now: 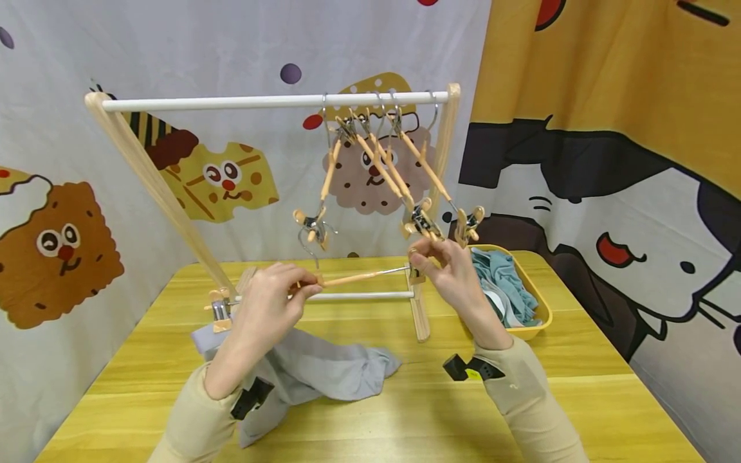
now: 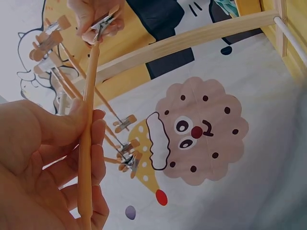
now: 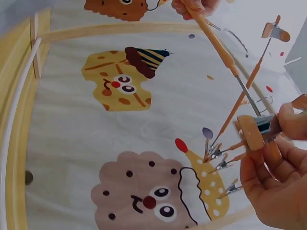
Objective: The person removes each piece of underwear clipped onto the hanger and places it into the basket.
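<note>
A wooden clip hanger (image 1: 350,279) is held level between both hands, its metal hook standing up near the left hand. My left hand (image 1: 266,308) grips its wooden bar, with fingers curled around it in the left wrist view. At the far end, my right hand (image 1: 451,273) pinches the metal-and-wood clip (image 3: 252,132) between thumb and fingers. The other clip (image 1: 220,312) shows beyond the left hand, above a grey cloth garment (image 1: 341,370). This garment lies crumpled on the table below the left forearm; whether that clip touches it, I cannot tell.
Behind the hands stands a wooden rack with a white top rail (image 1: 231,103). Several clip hangers (image 1: 425,164) hang at its right side, close above the right hand. A yellow basket (image 1: 541,315) with blue-green cloth (image 1: 503,283) sits at the right on the wooden table (image 1: 579,399).
</note>
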Tool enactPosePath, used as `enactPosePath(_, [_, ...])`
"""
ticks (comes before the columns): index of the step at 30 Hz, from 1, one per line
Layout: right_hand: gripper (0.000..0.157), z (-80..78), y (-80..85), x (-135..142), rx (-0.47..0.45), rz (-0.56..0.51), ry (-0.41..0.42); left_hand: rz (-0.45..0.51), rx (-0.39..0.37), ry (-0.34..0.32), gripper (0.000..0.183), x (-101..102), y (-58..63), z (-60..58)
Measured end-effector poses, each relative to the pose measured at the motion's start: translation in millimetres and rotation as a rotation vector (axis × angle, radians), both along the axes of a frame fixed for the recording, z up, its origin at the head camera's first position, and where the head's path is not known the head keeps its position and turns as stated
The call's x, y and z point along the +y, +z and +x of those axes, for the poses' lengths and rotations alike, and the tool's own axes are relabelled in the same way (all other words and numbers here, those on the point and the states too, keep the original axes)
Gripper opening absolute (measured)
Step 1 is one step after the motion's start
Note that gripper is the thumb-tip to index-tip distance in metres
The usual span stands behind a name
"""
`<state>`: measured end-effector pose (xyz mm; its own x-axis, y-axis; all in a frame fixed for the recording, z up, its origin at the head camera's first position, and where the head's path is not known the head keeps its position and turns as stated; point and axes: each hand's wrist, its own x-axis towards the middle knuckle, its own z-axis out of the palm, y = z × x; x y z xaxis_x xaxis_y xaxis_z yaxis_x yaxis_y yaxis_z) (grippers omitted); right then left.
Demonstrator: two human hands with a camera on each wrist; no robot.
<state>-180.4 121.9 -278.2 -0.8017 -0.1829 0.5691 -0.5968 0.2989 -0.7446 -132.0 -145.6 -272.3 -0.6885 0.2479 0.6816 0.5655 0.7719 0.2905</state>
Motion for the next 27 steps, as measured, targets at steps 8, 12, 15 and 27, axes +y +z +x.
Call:
enactPosePath(8, [0.033,-5.2,-3.8,5,0.242,0.246,-0.03,-0.007,-0.015,0.005,0.008,-1,-1.2,-1.4])
enactPosePath(12, [0.058,-5.7,-5.8,4,0.387,0.388,-0.112,-0.006,-0.006,0.004,0.006,0,-1.4,-1.7])
enactPosePath(15, [0.063,-5.3,-5.5,2,0.504,0.489,-0.193,-0.001,0.011,0.011,0.005,1,-1.1,-2.3])
enactPosePath(27, [0.031,-0.5,0.5,-27,0.966,0.752,-0.25,-0.024,0.043,0.002,0.007,11,-2.5,-6.9])
